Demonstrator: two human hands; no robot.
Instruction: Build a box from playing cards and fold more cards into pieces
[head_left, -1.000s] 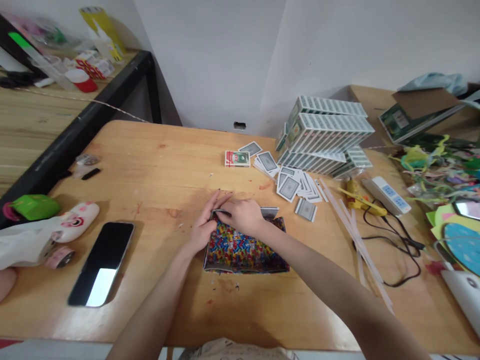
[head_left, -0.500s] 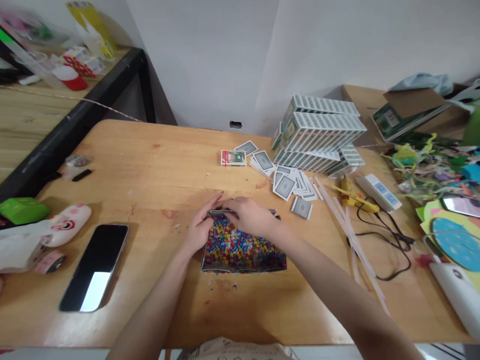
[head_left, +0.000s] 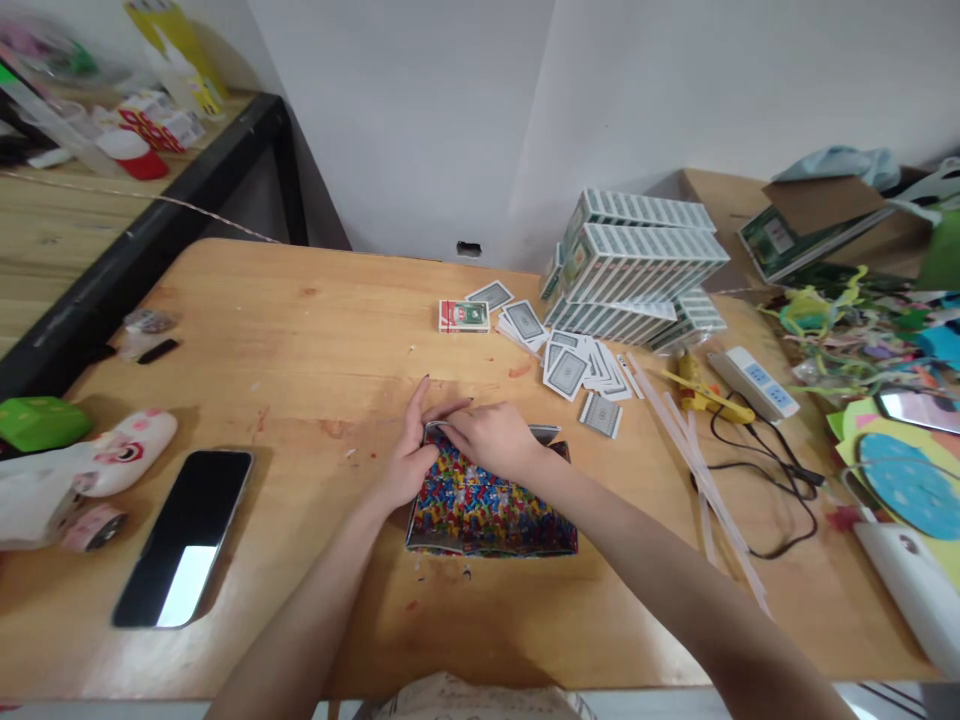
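A low, box-like folded piece [head_left: 491,505] with a bright multicoloured pattern and grey edges lies in front of me on the table. My left hand [head_left: 409,462] grips its far left corner, thumb on the near side and index finger stretched away from it. At the far rim, my right hand [head_left: 495,440] bends over the edge, its fingers closed on it close to the left hand. The right hand covers part of that rim, so its fingertips are partly hidden.
Beyond the piece lie a card box [head_left: 463,316] and scattered playing cards [head_left: 566,370]. Stacked card cartons [head_left: 645,255] stand behind. To the right are glue sticks [head_left: 701,470], a yellow glue gun [head_left: 705,390] and a power strip [head_left: 754,382]. A phone [head_left: 187,530] lies left.
My left index finger has lifted and spread away from the rim. My right hand has shifted slightly right and down, and the far rim now shows a raised flap on the right.
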